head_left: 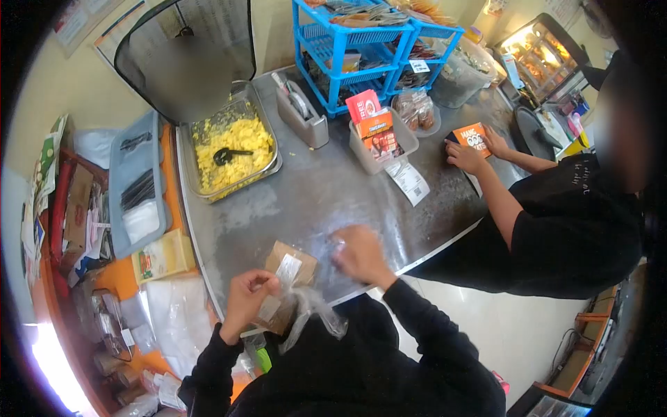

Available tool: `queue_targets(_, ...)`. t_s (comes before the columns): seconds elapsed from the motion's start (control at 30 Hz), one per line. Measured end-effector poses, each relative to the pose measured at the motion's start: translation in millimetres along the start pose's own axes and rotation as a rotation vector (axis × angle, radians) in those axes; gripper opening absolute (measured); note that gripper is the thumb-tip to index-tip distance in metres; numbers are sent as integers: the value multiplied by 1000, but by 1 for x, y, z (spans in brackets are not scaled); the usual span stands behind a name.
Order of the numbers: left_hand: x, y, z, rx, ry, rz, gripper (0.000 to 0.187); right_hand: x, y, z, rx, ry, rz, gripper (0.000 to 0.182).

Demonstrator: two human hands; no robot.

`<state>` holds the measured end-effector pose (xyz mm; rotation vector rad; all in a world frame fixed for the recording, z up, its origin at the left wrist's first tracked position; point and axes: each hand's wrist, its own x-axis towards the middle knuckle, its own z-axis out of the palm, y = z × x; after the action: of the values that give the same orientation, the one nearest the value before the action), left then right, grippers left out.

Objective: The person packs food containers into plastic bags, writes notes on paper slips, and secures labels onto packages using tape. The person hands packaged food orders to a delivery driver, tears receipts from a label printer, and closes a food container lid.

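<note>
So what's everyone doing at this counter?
The person wearing the camera holds a clear plastic bag around a brown paper packet, left hand at its label and right hand on the plastic. A co-worker across the metal counter handles an orange box.

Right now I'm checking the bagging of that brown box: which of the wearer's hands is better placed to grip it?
The left hand: it already pinches the clear plastic bag at the brown box; the right hand sits beyond it.
</note>
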<state>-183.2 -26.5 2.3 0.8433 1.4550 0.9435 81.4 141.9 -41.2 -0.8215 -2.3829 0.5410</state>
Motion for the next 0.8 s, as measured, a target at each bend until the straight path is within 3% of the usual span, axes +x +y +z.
queue_targets(0.07,12,43,40,136,239,343,26,4,66,-20,-221,258,284,40)
queue_targets(0.1,22,64,63,207,361,513,28,0,100,-26,-409,253,378,43)
queue_targets(0.23,114,68,133,25,-199,303,31,-11,160,-34,-537,23,445,47)
queue_targets(0.3,184,25,176,268,-164,450,31,-23,162,-24,-560,58,426,50)
queue_targets(0.37,235,-3,206,539,12,546,31,-29,133,-23,-566,14,456,53)
queue_targets(0.47,239,8,231,809,480,501,36,-42,85,-20,-556,-16,455,56)
queue_targets(0.6,242,-1,219,1022,396,575,49,-44,69,-23,-358,-36,486,44)
queue_targets(0.67,245,-4,219,1074,408,573,53,-31,85,-25,-115,135,570,32)
queue_targets(0.73,249,-6,222,1131,396,528,57,-5,119,-10,235,487,656,25)
queue_targets(0.8,246,-5,220,1180,388,545,59,13,172,17,315,587,683,25)
